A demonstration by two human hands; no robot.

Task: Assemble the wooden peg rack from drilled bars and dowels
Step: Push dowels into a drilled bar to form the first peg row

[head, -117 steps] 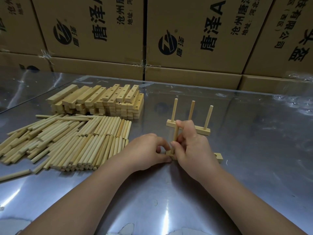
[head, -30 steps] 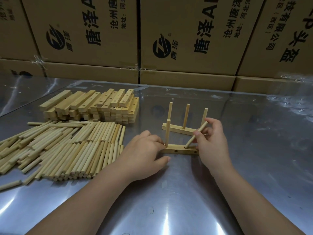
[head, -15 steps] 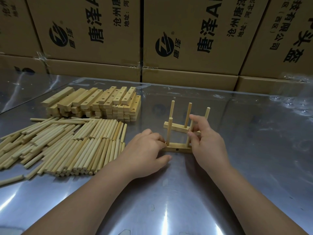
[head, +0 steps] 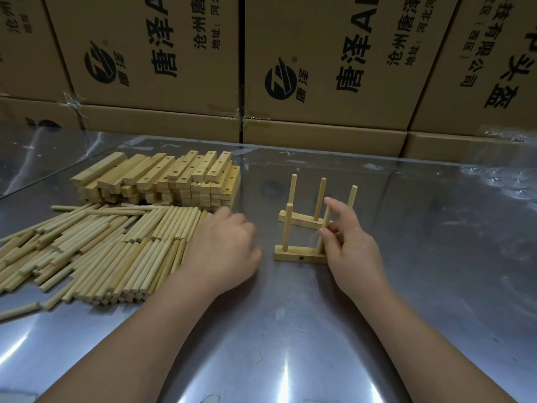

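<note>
left hand (head: 223,245) moved from bar (head: 293,255) to dowels (head: 101,245), right hand (head: 353,248) pinching dowel (head: 326,219)

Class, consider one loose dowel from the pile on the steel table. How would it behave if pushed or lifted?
Likely to roll: the loose dowels are round and the steel table looks smooth. Probably stiff: the upright dowel pinched by the right hand looks straight. Probably light, being thin wood.

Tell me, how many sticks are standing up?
5. Far bar: left stick, middle stick, right stick. Near bar: free stick, held stick pinched by the right hand. None seems hidden.
</note>
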